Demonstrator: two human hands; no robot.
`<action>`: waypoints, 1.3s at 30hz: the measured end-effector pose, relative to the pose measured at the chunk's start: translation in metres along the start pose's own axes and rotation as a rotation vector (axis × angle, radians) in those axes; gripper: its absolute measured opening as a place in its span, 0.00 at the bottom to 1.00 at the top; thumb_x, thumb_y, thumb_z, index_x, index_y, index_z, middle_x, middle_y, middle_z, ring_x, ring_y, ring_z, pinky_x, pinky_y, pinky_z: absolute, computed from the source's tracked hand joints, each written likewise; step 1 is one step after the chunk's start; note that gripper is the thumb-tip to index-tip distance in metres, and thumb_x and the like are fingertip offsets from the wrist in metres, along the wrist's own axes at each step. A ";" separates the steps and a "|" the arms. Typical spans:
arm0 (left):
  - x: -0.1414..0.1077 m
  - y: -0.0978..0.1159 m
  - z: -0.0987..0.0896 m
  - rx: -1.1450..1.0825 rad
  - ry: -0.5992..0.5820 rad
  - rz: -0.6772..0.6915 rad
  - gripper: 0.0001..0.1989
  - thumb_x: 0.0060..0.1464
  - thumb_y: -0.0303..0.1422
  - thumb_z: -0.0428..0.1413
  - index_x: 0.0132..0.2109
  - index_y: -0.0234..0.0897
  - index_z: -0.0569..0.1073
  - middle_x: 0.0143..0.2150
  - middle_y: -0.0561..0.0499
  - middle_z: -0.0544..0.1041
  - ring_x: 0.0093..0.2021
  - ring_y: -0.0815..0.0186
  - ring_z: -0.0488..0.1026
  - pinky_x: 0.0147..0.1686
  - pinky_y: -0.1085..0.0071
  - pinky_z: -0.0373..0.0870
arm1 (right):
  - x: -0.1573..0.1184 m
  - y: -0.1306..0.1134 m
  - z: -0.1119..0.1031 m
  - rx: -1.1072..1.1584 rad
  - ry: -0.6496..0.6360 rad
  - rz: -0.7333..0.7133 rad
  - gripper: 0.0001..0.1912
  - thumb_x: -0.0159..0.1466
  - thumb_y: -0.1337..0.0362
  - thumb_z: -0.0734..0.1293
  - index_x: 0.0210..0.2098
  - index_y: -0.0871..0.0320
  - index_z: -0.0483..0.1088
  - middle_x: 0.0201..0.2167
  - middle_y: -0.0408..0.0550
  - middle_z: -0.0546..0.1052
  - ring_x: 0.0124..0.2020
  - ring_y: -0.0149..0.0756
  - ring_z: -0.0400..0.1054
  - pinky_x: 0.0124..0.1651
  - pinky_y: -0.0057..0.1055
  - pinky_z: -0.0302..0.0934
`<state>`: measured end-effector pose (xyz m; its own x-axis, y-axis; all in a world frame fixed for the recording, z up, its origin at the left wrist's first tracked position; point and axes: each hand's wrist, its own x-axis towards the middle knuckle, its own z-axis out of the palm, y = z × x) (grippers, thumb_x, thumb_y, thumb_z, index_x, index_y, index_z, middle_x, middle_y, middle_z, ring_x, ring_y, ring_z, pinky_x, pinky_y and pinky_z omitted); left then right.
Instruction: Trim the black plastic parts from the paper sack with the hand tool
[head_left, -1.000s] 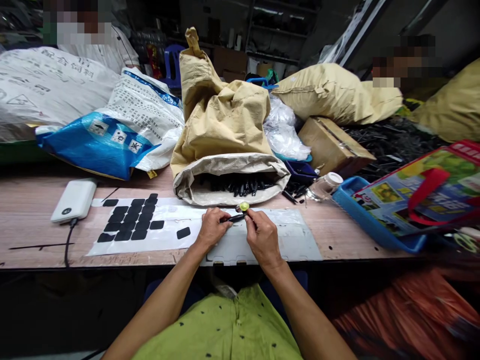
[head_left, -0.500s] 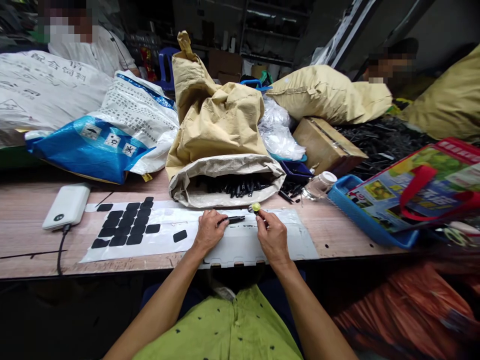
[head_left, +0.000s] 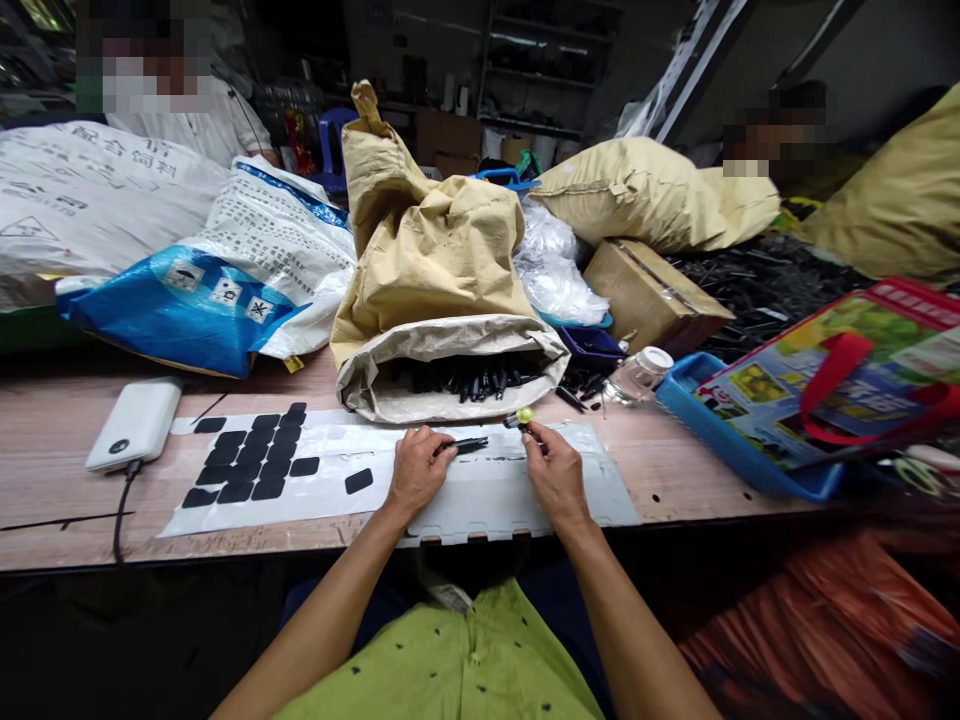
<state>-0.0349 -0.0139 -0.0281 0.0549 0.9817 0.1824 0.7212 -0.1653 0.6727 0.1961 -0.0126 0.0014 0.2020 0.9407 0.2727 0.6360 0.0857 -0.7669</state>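
Observation:
My left hand point(head_left: 420, 467) is closed on a slim black plastic part point(head_left: 469, 444), which points right over the grey sheet point(head_left: 480, 510). In my right hand point(head_left: 556, 472), thumb and fingers pinch a small tool with a yellow-green round piece point(head_left: 525, 414) and a dark end; its exact kind is too small to tell. The two hands are apart. Just beyond them lies an open woven sack point(head_left: 442, 408) with several black parts point(head_left: 480, 384) in its mouth. To the left, black rounded squares point(head_left: 255, 455) stick on a white sheet point(head_left: 315, 500).
A white power bank point(head_left: 139, 425) with a cable stands at the left. At the right are a clear jar point(head_left: 637, 375), a blue basket point(head_left: 739, 430) holding a printed bag point(head_left: 832, 370), and a cardboard box point(head_left: 652, 290). Full sacks line the back; two people sit beyond.
My right hand has moved slightly right with the yellow-green tool, farther from the black part. My left hand keeps its grip nearly in place. The view has tilted a little.

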 end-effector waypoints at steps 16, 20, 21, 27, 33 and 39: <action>0.005 0.012 0.001 0.055 -0.056 -0.088 0.10 0.54 0.37 0.67 0.44 0.48 0.81 0.41 0.51 0.78 0.47 0.56 0.70 0.49 0.60 0.61 | -0.026 -0.034 0.018 0.116 -0.169 -0.098 0.14 0.67 0.64 0.64 0.48 0.56 0.78 0.43 0.51 0.82 0.44 0.40 0.76 0.48 0.36 0.69; 0.005 0.013 0.000 0.045 -0.061 -0.092 0.10 0.54 0.38 0.66 0.45 0.48 0.82 0.41 0.51 0.78 0.48 0.56 0.69 0.49 0.59 0.61 | -0.033 -0.043 0.023 0.072 -0.157 -0.252 0.15 0.69 0.65 0.61 0.51 0.56 0.76 0.43 0.51 0.81 0.45 0.40 0.75 0.50 0.36 0.68; 0.005 0.013 0.000 0.043 -0.060 -0.093 0.10 0.55 0.38 0.66 0.45 0.48 0.82 0.41 0.52 0.78 0.47 0.56 0.69 0.49 0.59 0.61 | -0.035 -0.044 0.025 0.059 -0.132 -0.292 0.16 0.70 0.66 0.61 0.53 0.56 0.76 0.43 0.52 0.80 0.46 0.40 0.75 0.51 0.36 0.68; 0.004 0.013 0.002 0.043 -0.043 -0.089 0.08 0.54 0.36 0.66 0.43 0.48 0.82 0.41 0.51 0.79 0.47 0.56 0.69 0.48 0.59 0.60 | -0.032 -0.039 0.024 -0.060 -0.184 -0.350 0.16 0.69 0.68 0.61 0.51 0.55 0.76 0.39 0.50 0.80 0.42 0.39 0.75 0.48 0.33 0.69; 0.003 0.010 0.006 0.044 -0.016 -0.066 0.08 0.55 0.37 0.66 0.44 0.48 0.82 0.41 0.51 0.79 0.46 0.56 0.69 0.49 0.59 0.60 | -0.028 -0.035 0.015 -0.057 -0.107 -0.303 0.16 0.71 0.66 0.60 0.52 0.55 0.76 0.40 0.51 0.80 0.43 0.39 0.75 0.48 0.34 0.68; 0.003 0.011 0.004 0.032 -0.025 -0.062 0.07 0.60 0.40 0.62 0.44 0.47 0.81 0.41 0.51 0.78 0.46 0.57 0.69 0.48 0.60 0.61 | -0.017 -0.019 0.009 -0.044 -0.054 -0.242 0.16 0.70 0.65 0.61 0.51 0.55 0.76 0.43 0.51 0.80 0.44 0.40 0.75 0.48 0.35 0.68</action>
<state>-0.0247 -0.0124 -0.0230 0.0264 0.9921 0.1229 0.7454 -0.1015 0.6588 0.1737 -0.0269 0.0061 0.0008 0.9106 0.4133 0.6932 0.2974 -0.6566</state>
